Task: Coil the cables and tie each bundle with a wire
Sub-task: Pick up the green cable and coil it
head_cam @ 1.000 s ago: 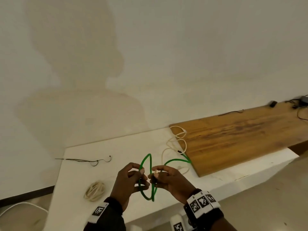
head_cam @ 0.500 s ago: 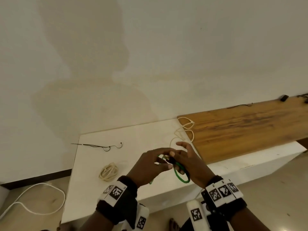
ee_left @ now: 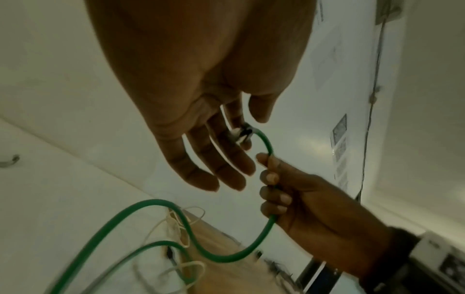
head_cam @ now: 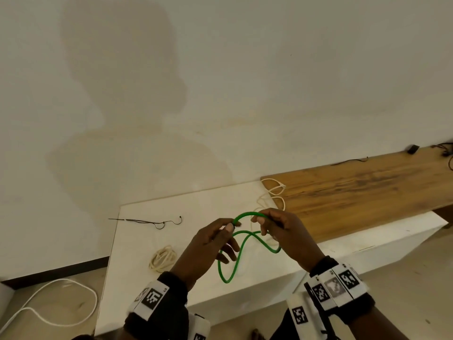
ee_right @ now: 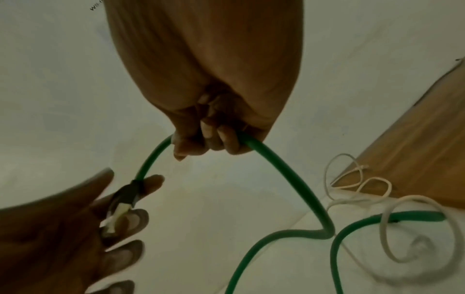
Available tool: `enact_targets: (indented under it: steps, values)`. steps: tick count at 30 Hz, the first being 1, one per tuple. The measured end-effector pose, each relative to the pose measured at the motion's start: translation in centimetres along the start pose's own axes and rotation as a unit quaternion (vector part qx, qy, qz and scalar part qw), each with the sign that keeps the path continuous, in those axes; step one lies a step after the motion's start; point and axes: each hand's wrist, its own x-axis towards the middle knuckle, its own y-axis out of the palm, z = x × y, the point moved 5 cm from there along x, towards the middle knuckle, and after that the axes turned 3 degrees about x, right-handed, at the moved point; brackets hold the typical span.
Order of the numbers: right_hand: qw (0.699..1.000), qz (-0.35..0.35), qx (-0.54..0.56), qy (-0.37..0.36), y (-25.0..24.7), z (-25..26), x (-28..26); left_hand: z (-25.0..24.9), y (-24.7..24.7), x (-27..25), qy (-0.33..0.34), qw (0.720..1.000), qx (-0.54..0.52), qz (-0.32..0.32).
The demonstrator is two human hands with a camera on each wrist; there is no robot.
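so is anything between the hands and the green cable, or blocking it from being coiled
Nothing visible. The right hand grips the green cable directly and the left hand pinches its plug end. The loops hang free above the white table.

Two hands are being shown: one left hand (head_cam: 208,249) and one right hand (head_cam: 286,236). One green cable (head_cam: 241,246) is being seen, with one white connector (ee_right: 115,215) at its end. One coiled cream cable bundle (head_cam: 163,258) and one loose cream cable (head_cam: 272,195) are being counted on the one white table (head_cam: 137,241). One thin dark wire (head_cam: 152,220) is being seen there, one white cable (head_cam: 44,305) on the floor, and one wooden board (head_cam: 355,192).
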Motion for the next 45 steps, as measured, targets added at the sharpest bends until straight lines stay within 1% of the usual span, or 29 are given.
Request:
enact_targets:
  steps: [2,4,6,8,9,11,13,14,16,18,20,23,26,29,31,35,38,39,41,44,45]
  values:
    - [0.999,0.013,-0.033,-0.019,0.2,0.3,0.3,-0.2,0.7,-0.5,-0.018,0.997,-0.067,0.039]
    - [0.999,0.025,-0.040,-0.024,0.3,0.6,0.7,-0.6,1.4,-0.8,-0.031,0.988,-0.130,0.072]
    - [1.000,0.007,-0.012,-0.021,0.1,1.0,1.0,-1.0,2.1,-1.1,-0.039,0.973,-0.198,0.111]
    - [0.999,-0.029,0.028,-0.008,-0.1,0.7,1.3,-1.5,2.8,-1.3,-0.029,0.959,-0.245,0.141]
    - [0.999,-0.034,0.038,-0.002,0.0,0.8,1.2,-1.7,3.0,-1.2,-0.016,0.955,-0.256,0.147]
    - [0.998,-0.017,0.057,-0.007,1.2,0.5,0.6,-2.3,3.3,-1.1,0.012,0.948,-0.287,0.135]
    - [0.994,0.009,0.109,0.004,2.5,0.0,0.0,-2.7,3.3,-0.9,0.029,0.936,-0.333,0.107]
    - [0.993,0.019,0.120,0.002,3.1,-0.4,-0.5,-2.7,3.3,-0.7,0.028,0.927,-0.360,0.097]
    - [0.990,0.054,0.128,0.022,4.7,-0.5,-1.6,-2.7,3.3,-0.6,0.018,0.913,-0.396,0.093]
    - [0.988,0.075,0.131,0.039,5.7,-0.8,-2.1,-2.6,3.3,-0.7,0.003,0.905,-0.414,0.096]
    - [0.986,0.068,0.138,0.063,5.7,-1.0,-2.3,-2.7,3.4,-0.9,-0.013,0.904,-0.414,0.105]
    - [0.977,0.067,0.186,0.083,5.6,-0.9,-2.1,-2.8,3.5,-1.0,-0.036,0.914,-0.385,0.122]
    - [0.978,0.076,0.174,0.089,5.7,-0.8,-2.4,-3.6,3.2,-0.7,-0.003,0.911,-0.392,0.131]
    - [0.977,0.126,0.124,0.117,6.8,-1.1,-3.6,-4.5,2.4,-0.2,0.027,0.908,-0.404,0.104]
    - [0.979,0.138,0.101,0.109,7.4,-1.1,-4.5,-4.6,1.5,0.2,0.035,0.918,-0.389,0.064]
    - [0.991,0.123,0.044,0.032,7.3,-0.7,-6.2,-3.9,-1.0,0.9,0.028,0.936,-0.351,-0.030]
    - [0.992,0.124,0.032,-0.010,7.0,0.6,-7.2,-3.2,-2.2,1.1,0.024,0.939,-0.340,-0.058]
    - [0.991,0.132,0.020,-0.016,7.2,0.9,-7.5,-3.0,-2.3,1.2,0.024,0.937,-0.345,-0.056]
    - [0.988,0.151,-0.018,-0.021,7.6,1.1,-8.0,-2.7,-2.1,1.1,0.023,0.924,-0.378,-0.053]
    - [0.979,0.181,-0.093,-0.009,8.3,0.9,-8.2,-2.4,-2.1,1.2,0.018,0.902,-0.423,-0.084]
    - [0.976,0.187,-0.107,-0.007,8.4,0.8,-8.2,-2.4,-2.1,1.2,0.020,0.901,-0.422,-0.095]
